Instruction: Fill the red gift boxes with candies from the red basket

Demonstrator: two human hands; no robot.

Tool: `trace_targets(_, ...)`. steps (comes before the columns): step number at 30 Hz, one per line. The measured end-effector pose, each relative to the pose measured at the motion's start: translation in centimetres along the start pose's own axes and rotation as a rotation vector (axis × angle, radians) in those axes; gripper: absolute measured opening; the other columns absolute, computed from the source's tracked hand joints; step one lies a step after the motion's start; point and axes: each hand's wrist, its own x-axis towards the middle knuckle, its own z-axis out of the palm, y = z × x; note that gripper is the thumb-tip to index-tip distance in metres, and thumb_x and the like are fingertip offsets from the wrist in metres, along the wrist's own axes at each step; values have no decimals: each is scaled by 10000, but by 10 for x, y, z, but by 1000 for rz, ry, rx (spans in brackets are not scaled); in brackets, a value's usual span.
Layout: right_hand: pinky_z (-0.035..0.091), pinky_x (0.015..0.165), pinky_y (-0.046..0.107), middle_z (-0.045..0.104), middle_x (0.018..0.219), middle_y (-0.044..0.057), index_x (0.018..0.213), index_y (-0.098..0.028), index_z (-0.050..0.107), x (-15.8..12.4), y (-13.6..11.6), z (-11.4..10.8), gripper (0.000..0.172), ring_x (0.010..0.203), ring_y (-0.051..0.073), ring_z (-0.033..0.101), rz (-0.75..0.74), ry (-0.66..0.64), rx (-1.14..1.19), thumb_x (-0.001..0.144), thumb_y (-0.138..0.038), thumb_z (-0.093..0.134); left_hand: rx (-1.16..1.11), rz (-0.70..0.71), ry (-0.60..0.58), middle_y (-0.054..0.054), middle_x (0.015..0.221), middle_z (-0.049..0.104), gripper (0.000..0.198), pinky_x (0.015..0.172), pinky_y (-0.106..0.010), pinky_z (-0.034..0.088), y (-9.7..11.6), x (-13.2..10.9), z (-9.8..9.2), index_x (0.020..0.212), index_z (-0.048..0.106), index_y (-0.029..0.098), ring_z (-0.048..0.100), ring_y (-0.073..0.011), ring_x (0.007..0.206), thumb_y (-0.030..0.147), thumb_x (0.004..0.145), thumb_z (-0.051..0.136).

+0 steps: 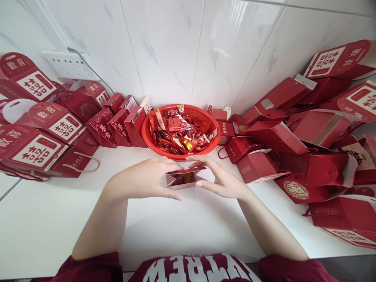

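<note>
A small red gift box (182, 185) stands at the middle of the white counter, its top open and wrapped sweets showing inside. My left hand (143, 178) grips its left side, fingers behind and thumb along the front. From the right, my right hand (225, 182) holds it too, the thumb on the front edge and the fingers over the back flap. Just behind the box sits a red plastic basket (180, 157), heaped with wrapped sweets (179, 124).
Finished-looking red gift boxes (38, 150) with white labels crowd the left. Several red boxes (135, 125) line up beside the basket. A loose pile of red boxes (308, 168) covers the right. Behind are a tiled wall (170, 47) and a socket strip (69, 64) with a cable.
</note>
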Motion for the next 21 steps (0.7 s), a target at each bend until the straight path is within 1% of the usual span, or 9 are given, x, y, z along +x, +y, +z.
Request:
trace_targets(2, 495, 1044, 458, 542, 1406, 133, 1488, -265, 333, -5, -2, 1, 680, 1237, 253, 581, -6, -35, -5, 914, -392, 673, 18, -17, -51, -47, 1259, 679, 599, 929, -307, 463, 0, -1, 6, 1342, 591, 309, 648, -267, 1119, 514, 795, 727)
trace_targets(6, 491, 1052, 460, 586, 1370, 117, 1503, -276, 312, -6, -4, -3, 727, 1241, 254, 584, -6, -120, -56, 895, -368, 700, 12, -54, -122, -44, 1135, 722, 517, 863, -311, 479, -2, 2, 14, 1292, 625, 300, 683, -270, 1012, 425, 801, 728)
trace_targets(10, 502, 1020, 474, 585, 1402, 103, 1544, -282, 248, -4, -6, -8, 738, 1249, 274, 587, 25, -209, -220, 927, -295, 653, 23, -85, -138, -58, 1212, 699, 562, 882, -317, 473, -4, 7, 16, 1339, 584, 288, 669, -282, 1064, 383, 803, 722)
trace_targets(11, 509, 1002, 475, 591, 1397, 109, 1546, -272, 256, -2, -7, -9, 725, 1234, 282, 598, 41, -226, -259, 933, -298, 643, 22, -94, -129, -58, 1225, 695, 532, 873, -314, 474, -5, 9, 17, 1330, 590, 286, 670, -279, 1065, 377, 818, 702)
trace_targets(13, 526, 967, 458, 602, 1384, 118, 1530, -250, 315, 1, -11, -12, 675, 1190, 287, 628, 55, -243, -295, 942, -347, 631, -4, -110, -111, -56, 1181, 711, 391, 821, -298, 480, -8, 11, 18, 1251, 640, 270, 685, -260, 1010, 375, 874, 624)
trace_targets(15, 526, 964, 432, 608, 1382, 108, 1498, -243, 390, 5, -14, -13, 614, 1175, 278, 641, 51, -240, -279, 951, -412, 612, -46, -125, -92, -59, 1060, 739, 291, 765, -283, 480, -11, 14, 20, 1137, 685, 239, 697, -237, 912, 368, 925, 534)
trace_targets(17, 520, 973, 406, 614, 1381, 91, 1468, -247, 445, 9, -14, -13, 566, 1181, 265, 642, 50, -228, -250, 958, -443, 593, -81, -137, -79, -58, 946, 744, 278, 747, -277, 474, -15, 17, 22, 1042, 702, 211, 693, -222, 844, 356, 945, 486)
trace_targets(19, 524, 955, 387, 636, 1352, 79, 1448, -253, 477, 12, -11, -11, 505, 1153, 253, 657, 80, -215, -238, 972, -387, 577, -92, -132, -76, -52, 882, 735, 274, 750, -277, 465, -19, 21, 23, 976, 705, 193, 682, -215, 817, 340, 944, 475)
trace_targets(21, 532, 908, 370, 672, 1293, 78, 1418, -249, 511, 13, -4, -7, 447, 1084, 241, 682, 136, -199, -242, 972, -253, 547, -83, -112, -48, -38, 836, 723, 258, 744, -272, 460, -23, 25, 23, 914, 704, 187, 668, -204, 791, 333, 933, 492)
